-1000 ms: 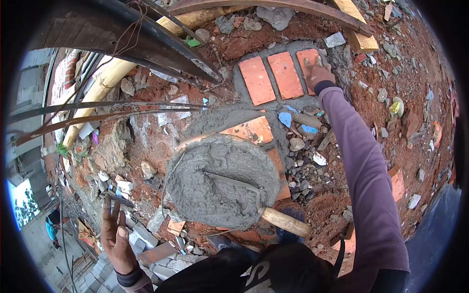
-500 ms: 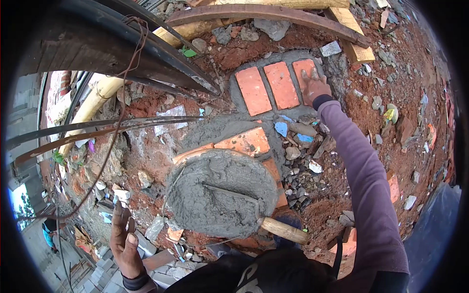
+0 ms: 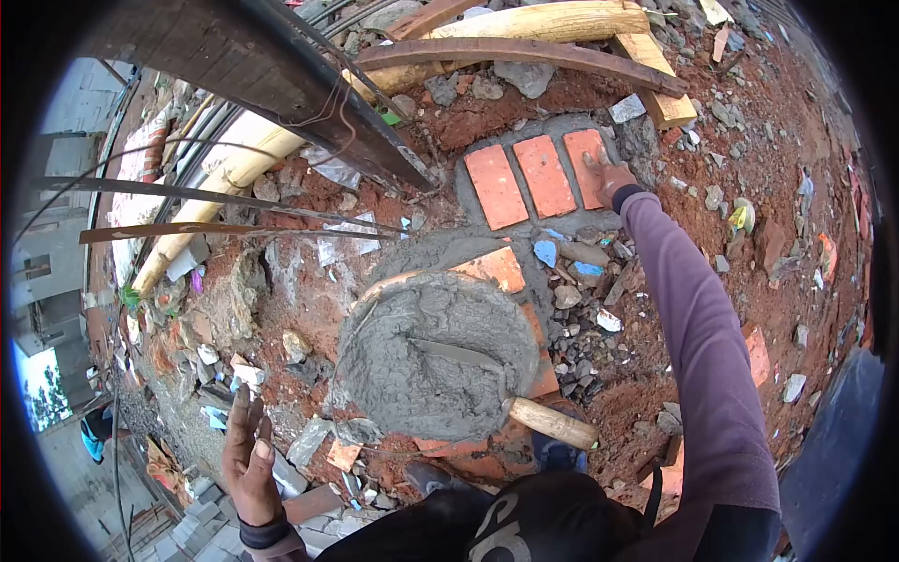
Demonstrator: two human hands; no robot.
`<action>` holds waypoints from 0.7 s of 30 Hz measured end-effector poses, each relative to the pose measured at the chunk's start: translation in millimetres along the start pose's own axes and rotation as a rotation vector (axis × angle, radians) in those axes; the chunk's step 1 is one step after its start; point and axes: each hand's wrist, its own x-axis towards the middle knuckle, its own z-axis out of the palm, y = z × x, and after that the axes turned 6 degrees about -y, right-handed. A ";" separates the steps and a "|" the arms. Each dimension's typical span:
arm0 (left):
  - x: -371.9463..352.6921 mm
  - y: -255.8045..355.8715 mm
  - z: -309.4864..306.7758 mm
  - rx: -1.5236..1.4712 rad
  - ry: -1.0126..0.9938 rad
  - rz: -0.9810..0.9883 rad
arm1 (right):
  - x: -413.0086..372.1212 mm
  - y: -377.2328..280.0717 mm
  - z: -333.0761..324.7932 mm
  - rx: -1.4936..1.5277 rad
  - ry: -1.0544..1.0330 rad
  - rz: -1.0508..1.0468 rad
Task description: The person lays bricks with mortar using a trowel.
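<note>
My right hand (image 3: 610,175) rests on the rightmost brick (image 3: 585,159), its fingers spread over the upper face and holding nothing. Left of that lie a middle brick (image 3: 543,175) and a left brick (image 3: 495,186), all three bedded side by side in wet grey mortar (image 3: 473,225). Raised at the lower left, my left hand (image 3: 251,468) is open, with its fingers apart from anything. Between my arms sits a round pan heaped with wet mortar (image 3: 421,323). A trowel (image 3: 552,423) lies in the mortar, its wooden handle over the rim; its blade is partly buried.
More bricks (image 3: 496,269) edge the far and right sides of the pan. Dark steel posts (image 3: 309,94) and thin metal bars (image 3: 215,197) stand at left. Wooden poles (image 3: 534,23) lie across the back. Rubble (image 3: 585,328) covers the soil. A person (image 3: 95,433) shows at far left.
The camera view has shifted slightly, moving the pan and bricks a little right and down in the picture. My right hand has slid toward the rightmost brick's right edge. My left hand stays raised.
</note>
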 end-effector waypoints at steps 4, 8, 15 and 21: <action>-0.4 -17.3 -13.6 0.150 -0.063 0.024 | -38.7 -32.9 -0.9 0.111 0.220 -0.011; 12.3 -89.1 -13.4 0.075 -0.161 -0.084 | -212.9 -90.0 -63.6 0.706 0.323 -0.306; 24.5 -133.3 60.2 -0.491 -0.117 -0.263 | -369.0 -150.5 -35.5 0.450 -0.346 -0.543; 31.3 -155.0 66.6 -0.482 -0.076 -0.135 | -363.8 -183.9 -43.7 0.184 -0.306 -0.572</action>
